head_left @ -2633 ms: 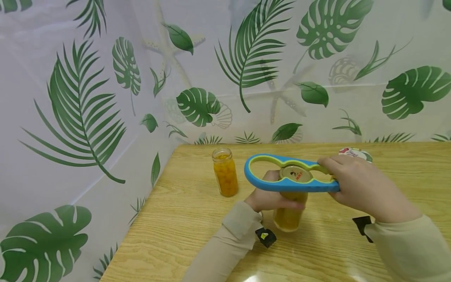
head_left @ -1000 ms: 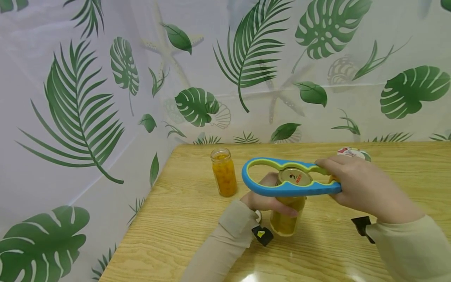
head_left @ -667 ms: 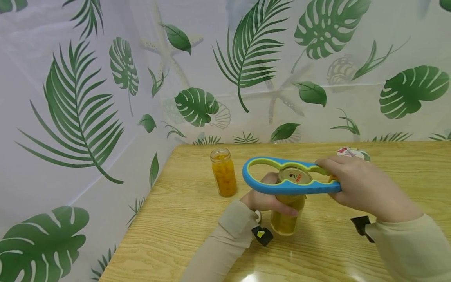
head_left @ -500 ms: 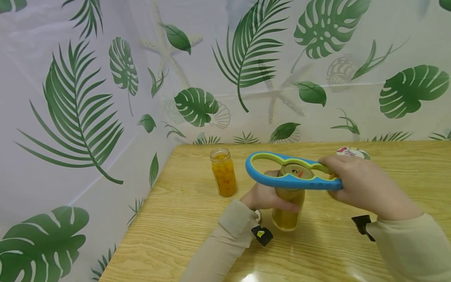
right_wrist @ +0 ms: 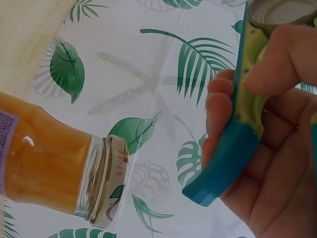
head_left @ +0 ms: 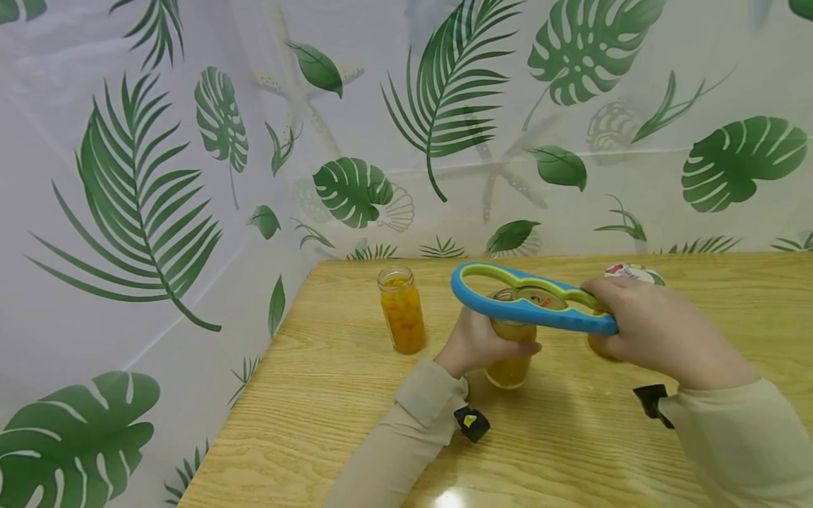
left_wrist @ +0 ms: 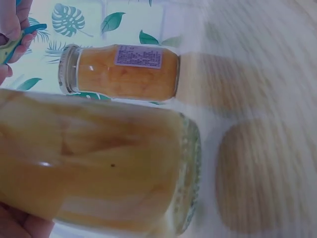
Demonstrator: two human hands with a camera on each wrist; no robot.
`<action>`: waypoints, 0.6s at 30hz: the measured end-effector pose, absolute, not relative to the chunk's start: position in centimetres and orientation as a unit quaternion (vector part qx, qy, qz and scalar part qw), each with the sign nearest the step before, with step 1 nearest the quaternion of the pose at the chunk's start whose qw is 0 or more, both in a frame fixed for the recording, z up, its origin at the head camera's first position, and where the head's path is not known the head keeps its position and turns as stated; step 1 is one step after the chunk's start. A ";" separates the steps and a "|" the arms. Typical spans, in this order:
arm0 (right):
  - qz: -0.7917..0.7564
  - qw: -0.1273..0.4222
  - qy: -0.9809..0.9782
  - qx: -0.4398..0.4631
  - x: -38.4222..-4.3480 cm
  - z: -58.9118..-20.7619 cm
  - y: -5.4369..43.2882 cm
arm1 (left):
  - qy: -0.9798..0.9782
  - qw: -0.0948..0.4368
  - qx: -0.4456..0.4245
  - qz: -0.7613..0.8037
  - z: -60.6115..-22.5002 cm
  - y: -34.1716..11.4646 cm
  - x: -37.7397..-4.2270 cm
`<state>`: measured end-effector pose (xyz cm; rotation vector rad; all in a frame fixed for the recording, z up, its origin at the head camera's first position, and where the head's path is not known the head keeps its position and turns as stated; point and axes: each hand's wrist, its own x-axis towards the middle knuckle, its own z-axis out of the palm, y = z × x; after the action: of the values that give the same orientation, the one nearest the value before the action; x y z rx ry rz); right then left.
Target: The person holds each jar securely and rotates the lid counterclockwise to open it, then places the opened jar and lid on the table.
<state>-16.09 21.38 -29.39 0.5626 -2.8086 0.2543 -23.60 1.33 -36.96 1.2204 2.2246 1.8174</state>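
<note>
- Jar with amber contents [head_left: 507,370]: I had it mid-frame in the head view, at the table [head_left: 305,423]; couldn't tell whether its base touched the wood.
- Left hand [head_left: 478,343]: fingers and thumb wrapped round that jar's body.
- Right hand [head_left: 654,328]: gripped the handle end of the blue-and-yellow opener [head_left: 536,312], fingers curled round it.
- Gold lid [head_left: 540,299]: sat in the opener's middle opening, red print up; I saw the amber jar's glass rim at its left side, couldn't tell if the two touched.
- Uncovered orange jar [head_left: 404,317]: stood upright, left of the left hand, apart from it.
- Capped orange jar [right_wrist: 47,153]: mostly behind the right hand from the head; I got its patterned cap [right_wrist: 111,183] from the right wrist.
- Leaf-print sheet [head_left: 254,42]: hung behind and to the left.
</note>
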 end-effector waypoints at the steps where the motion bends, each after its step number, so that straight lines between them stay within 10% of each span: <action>1: 0.088 0.131 -0.968 0.194 -16.1 -29.4 21.4 | 0.716 0.010 0.382 0.584 -37.0 1.3 -23.6; 18: 0.091 0.114 -0.970 0.195 -16.5 -29.7 21.5 | 0.746 -0.003 0.328 0.580 -36.4 0.7 -23.0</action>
<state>-16.46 21.53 -29.71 0.5704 -2.8448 0.2675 -23.00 0.73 -36.43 1.0319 2.3469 1.8249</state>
